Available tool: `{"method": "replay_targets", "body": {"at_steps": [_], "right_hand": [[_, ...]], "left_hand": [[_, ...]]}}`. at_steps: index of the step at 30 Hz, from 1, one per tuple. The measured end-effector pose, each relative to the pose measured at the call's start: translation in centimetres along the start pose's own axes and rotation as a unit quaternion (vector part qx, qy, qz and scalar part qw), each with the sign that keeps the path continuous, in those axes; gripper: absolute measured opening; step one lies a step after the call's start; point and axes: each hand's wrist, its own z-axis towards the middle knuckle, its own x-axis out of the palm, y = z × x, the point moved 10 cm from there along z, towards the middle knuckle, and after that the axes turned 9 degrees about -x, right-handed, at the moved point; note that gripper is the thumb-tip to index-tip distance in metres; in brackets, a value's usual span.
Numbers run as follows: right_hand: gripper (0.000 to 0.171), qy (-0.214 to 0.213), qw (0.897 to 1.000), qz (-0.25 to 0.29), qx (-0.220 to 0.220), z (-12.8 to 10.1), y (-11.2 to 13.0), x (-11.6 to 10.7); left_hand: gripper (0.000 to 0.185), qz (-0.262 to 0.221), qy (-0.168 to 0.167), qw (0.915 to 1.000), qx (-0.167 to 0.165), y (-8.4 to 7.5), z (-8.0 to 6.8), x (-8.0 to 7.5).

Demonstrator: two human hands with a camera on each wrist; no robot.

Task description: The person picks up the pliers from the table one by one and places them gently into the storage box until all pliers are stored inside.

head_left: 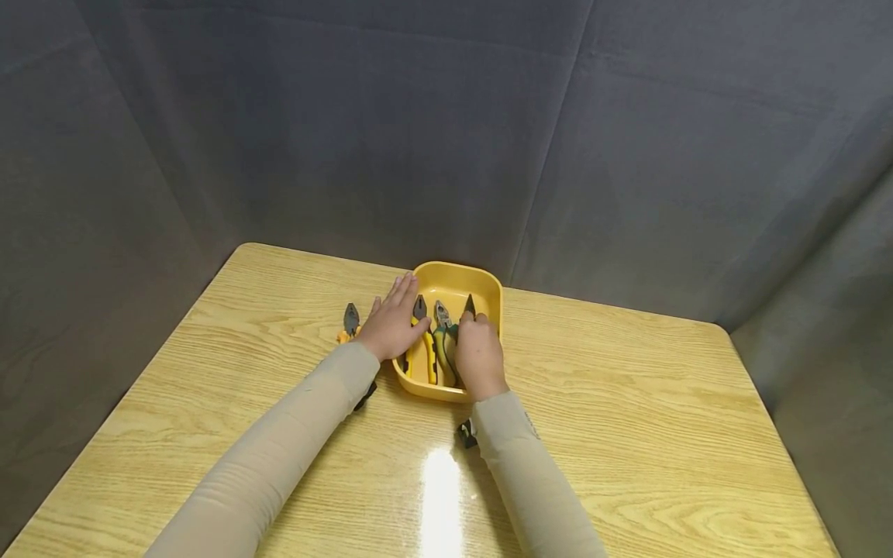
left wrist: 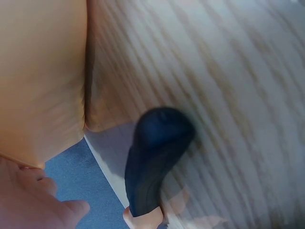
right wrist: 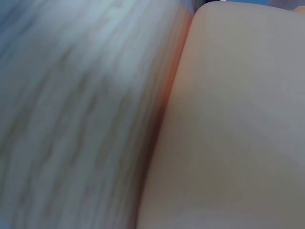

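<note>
A yellow tray [head_left: 456,273] holds several pliers side by side. At its left wall lies my left hand [head_left: 392,327], fingers extended along the rim and thumb spread over the tray. Inside, pliers with yellow-and-black handles [head_left: 432,358] lie nearest that thumb. Beside them are pliers with green handles [head_left: 439,341]. My right hand [head_left: 480,355] reaches into the tray's right side, its fingers curled round dark pointed-nose pliers [head_left: 470,304]; their handles are hidden under it. In the left wrist view, part of the left hand [left wrist: 35,202] shows beside the tray wall [left wrist: 40,81].
Left of the tray, pliers with dark jaws [head_left: 351,318] and orange-and-black handles lie on the wooden table [head_left: 628,434], partly behind the left forearm. A black handle [left wrist: 157,157] shows there in the left wrist view. Grey curtains [head_left: 391,139] surround the table's back and sides.
</note>
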Motion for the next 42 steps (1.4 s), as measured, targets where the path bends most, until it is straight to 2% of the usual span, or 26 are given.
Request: {"method": "replay_targets", "body": {"at_steps": [9, 21, 30, 37, 42], "right_hand": [[0.023, 0.003, 1.000, 0.007, -0.007, 0.1, 0.1, 0.1], [0.035, 0.010, 0.999, 0.037, 0.005, 0.3, -0.1, 0.2], [0.029, -0.025, 0.999, 0.037, 0.005, 0.2, -0.1, -0.5], [0.027, -0.070, 0.997, 0.005, -0.015, -0.1, 0.2, -1.7], [0.022, -0.090, 0.996, 0.008, -0.003, -0.4, -0.2, -2.2]], "left_hand": [[0.078, -0.004, -0.005, 1.0000, 0.003, -0.1, -0.2, -0.1], [0.077, -0.004, -0.003, 1.0000, 0.001, 0.0, 0.0, 0.0], [0.077, -0.006, -0.005, 1.0000, 0.000, 0.0, -0.1, 0.0], [0.078, -0.006, -0.004, 1.0000, 0.001, -0.2, -0.3, -0.2], [0.078, -0.003, -0.001, 1.0000, -0.002, -0.2, -0.3, -0.2]]}}
